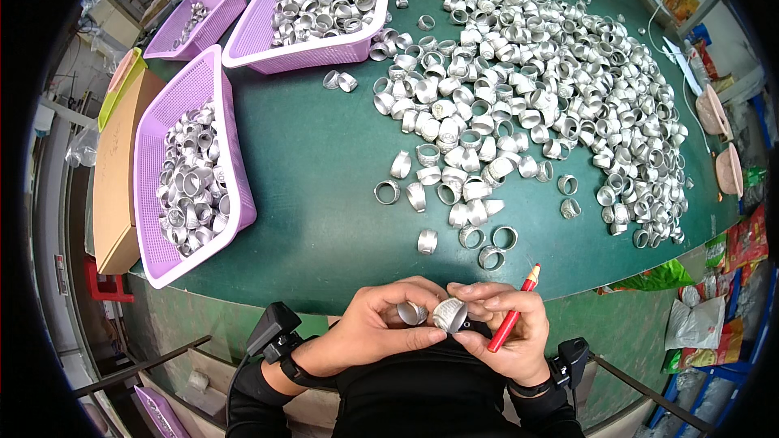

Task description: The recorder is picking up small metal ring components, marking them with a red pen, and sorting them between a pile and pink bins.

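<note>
Close to my body, below the table's front edge, my two hands meet. My left hand (372,326) has its fingers curled round a silver metal ring (411,313), and its thumb tip reaches a second, wide ring (446,313). That second ring is tilted, its opening toward the lower right, and my right hand (526,347) pinches it between thumb and fingers. A red pencil (511,318) also sits in my right hand, slanting with its tip up and away. Loose rings (491,257) lie on the table just beyond my hands.
A broad heap of silver rings (552,81) covers the right and far part of the green table (300,162). On the left stand purple baskets with rings: a near one (146,186), a large far one (304,55) and a smaller one (174,50). A cardboard box (122,186) adjoins the near basket.
</note>
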Demonstrator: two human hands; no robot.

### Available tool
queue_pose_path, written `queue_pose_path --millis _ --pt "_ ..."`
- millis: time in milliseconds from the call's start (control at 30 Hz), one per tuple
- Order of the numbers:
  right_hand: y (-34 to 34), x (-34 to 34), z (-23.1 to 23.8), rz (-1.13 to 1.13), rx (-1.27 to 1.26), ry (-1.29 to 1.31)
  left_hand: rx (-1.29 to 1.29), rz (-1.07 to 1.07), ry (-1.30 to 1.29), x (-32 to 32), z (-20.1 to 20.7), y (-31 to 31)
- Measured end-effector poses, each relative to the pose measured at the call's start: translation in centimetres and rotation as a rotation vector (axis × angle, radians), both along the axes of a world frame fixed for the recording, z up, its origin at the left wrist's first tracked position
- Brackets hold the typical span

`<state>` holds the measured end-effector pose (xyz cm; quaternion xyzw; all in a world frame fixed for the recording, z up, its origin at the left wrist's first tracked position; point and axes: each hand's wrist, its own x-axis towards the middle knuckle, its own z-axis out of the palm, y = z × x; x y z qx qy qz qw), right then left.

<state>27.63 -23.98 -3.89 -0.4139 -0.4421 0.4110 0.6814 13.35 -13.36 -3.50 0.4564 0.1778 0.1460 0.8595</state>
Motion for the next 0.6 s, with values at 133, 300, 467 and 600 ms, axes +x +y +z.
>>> queue_pose_path --millis 133,300,467,600 --pt "-0.26 -0.01 -0.15 0.019 -0.027 0.115 0.388 0.065 -0.051 0.10 -0.01 0.29" --pt "-0.09 0.06 0.03 -0.007 0.052 0.107 0.463 0.045 -0.041 -0.03 -0.04 0.50" --pt "0.16 -0.14 0.08 -0.184 0.037 -0.112 0.530 0.016 -0.023 0.06 -0.03 0.55" --pt "0.48 -0.39 0.31 -0.270 0.004 -0.358 0.561 -0.028 0.023 0.27 0.27 0.45"
